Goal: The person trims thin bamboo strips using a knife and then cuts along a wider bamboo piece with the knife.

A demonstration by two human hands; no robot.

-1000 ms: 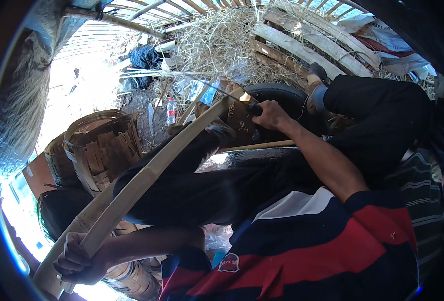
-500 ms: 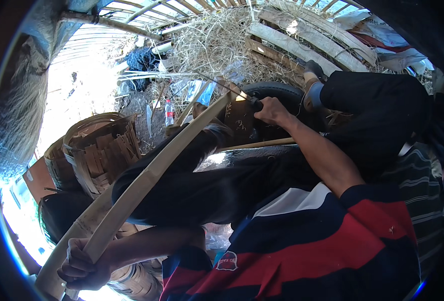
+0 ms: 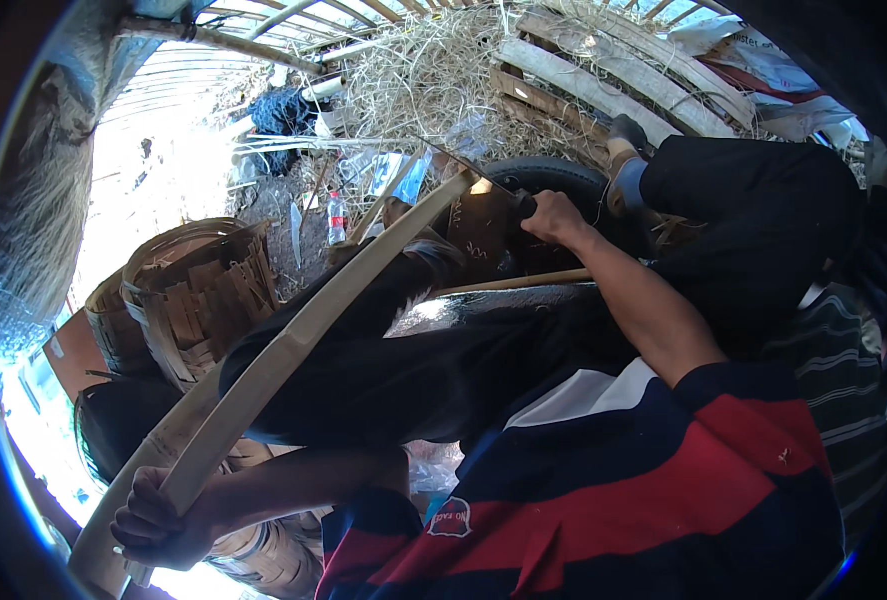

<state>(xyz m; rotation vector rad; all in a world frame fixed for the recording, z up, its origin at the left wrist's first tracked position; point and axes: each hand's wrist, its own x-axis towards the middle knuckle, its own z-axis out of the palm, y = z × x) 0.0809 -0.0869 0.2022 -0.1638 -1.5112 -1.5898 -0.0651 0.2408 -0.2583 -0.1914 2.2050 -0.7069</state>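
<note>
A long, pale split bamboo strip (image 3: 315,318) slants from the lower left up toward the middle of the view. My left hand (image 3: 161,522) is closed around its near end. My right hand (image 3: 557,217) grips the dark handle of a knife (image 3: 525,205). The thin blade points up and left, crossing close to the strip's far end; whether the two touch I cannot tell. Beneath the strip at lower left lies a second, wider bamboo piece (image 3: 148,475). Both of my legs in dark trousers (image 3: 413,385) are under and beside the work.
Woven bamboo baskets (image 3: 198,285) stand at the left. Beyond the knife sits a black tyre (image 3: 553,180), with a small bottle (image 3: 336,218) farther left. Loose shavings (image 3: 418,80) and wooden slats (image 3: 593,85) cover the far side.
My right hand and the knife have shifted slightly right. The strip's far end has moved a little right and away, while my left hand keeps its grip.
</note>
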